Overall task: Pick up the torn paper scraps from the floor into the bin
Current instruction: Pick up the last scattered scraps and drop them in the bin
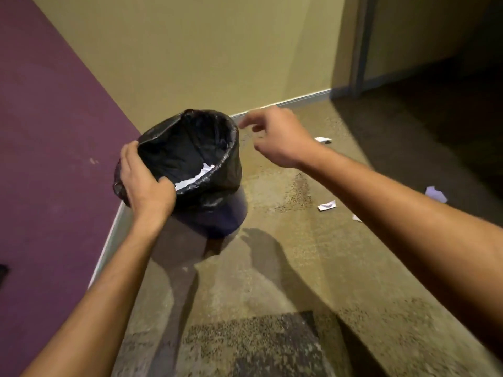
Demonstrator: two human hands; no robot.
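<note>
While left hand [147, 180] clamps the bin [190, 164] rim & right hand [275, 137] hovers open, empty, the tilted bin could spill its scraps [196, 176] w/ any slip.

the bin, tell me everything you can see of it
The bin is a small round one with dark, seemingly plastic walls, standing on the speckled floor near the corner where the purple wall meets the yellow one. A crinkly black bin liner lines it and folds over the rim. White paper scraps lie inside. The left hand grips the near rim, thumb inside. The right hand hangs open beside the far rim, apparently not touching it.
</note>
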